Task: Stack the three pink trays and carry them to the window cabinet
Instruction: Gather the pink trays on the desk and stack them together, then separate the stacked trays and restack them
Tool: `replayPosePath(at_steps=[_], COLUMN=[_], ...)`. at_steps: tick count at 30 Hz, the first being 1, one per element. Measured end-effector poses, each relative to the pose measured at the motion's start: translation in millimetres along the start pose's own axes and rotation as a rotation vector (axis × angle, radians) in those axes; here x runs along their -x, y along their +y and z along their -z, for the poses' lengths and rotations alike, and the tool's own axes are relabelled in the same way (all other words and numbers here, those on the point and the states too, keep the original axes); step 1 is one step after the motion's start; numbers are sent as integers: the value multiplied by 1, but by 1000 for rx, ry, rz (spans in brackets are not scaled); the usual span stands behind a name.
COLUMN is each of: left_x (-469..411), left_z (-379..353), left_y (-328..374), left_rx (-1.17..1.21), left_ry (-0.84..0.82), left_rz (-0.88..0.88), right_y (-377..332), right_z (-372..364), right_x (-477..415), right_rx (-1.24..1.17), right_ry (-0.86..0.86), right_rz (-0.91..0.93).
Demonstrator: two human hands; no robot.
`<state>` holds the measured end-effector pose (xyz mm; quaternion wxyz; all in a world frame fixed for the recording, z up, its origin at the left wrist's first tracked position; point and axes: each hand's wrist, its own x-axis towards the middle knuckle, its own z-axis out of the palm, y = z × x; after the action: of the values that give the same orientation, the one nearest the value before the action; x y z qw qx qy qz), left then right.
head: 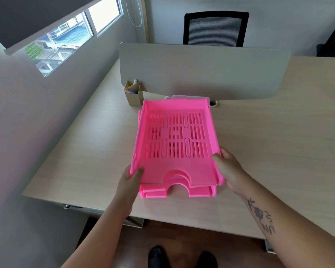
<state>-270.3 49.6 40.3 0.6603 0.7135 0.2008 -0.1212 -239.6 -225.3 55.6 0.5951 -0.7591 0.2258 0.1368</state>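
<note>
While the stack of pink trays (pixel 174 144) sits near the middle of the desk (pixel 259 151), the top tray tilts with its near end raised. At seven o'clock the left hand (pixel 131 178) grips its near left corner, thumb over the rim; at four o'clock the right hand (pixel 228 169) clasps the right side. A cardboard pen holder (pixel 133 93) stands at eleven o'clock, a chair (pixel 215 29) beyond the divider (pixel 201 72).
</note>
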Motion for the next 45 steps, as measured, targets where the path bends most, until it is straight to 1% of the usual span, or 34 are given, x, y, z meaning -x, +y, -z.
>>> replayPosePath(at_steps=[4, 10, 15, 19, 23, 28, 30, 32, 35, 38, 42, 43, 45], left_x=[5, 10, 8, 10, 10, 14, 15, 18, 26, 30, 26, 23, 15], left_z=[-8, -18, -19, -19, -17, -7, 6, 28, 68, 111, 158, 167, 183], left_y=[1, 2, -5, -4, 0, 7, 12, 13, 10, -1, -19, -23, -32], left_rx=[-16, -32, -89, -110, -197, -248, -244, -207, -110, -50, -11, -4, 5], left_ry=[83, 105, 125, 182, 211, 259, 323, 420, 553, 655, 741, 759, 776], left_rz=[-27, -48, 23, -63, -129, -217, -247, -259, -248, -164, -91, -84, -70], right_y=[-5, -18, -22, -19, -21, -27, -35, -46, -63, -76, -81, -80, -73], right_z=[1, 4, 4, 3, 3, -2, -12, -32, -78, -128, -184, -193, -198], right_x=[-1, -11, -12, -11, -11, -7, -3, 3, 12, 18, 25, 26, 23], right_rx=[33, 86, 95, 55, -8, -16, 18, 51, 122, 181, 242, 258, 268], right_ry=[24, 1, -22, -29, -17, 48, 47, 0, -142, -268, -336, -337, -281], right_rz=[18, 23, 26, 42, 53, 127, 181, 227, 273, 290, 313, 329, 359])
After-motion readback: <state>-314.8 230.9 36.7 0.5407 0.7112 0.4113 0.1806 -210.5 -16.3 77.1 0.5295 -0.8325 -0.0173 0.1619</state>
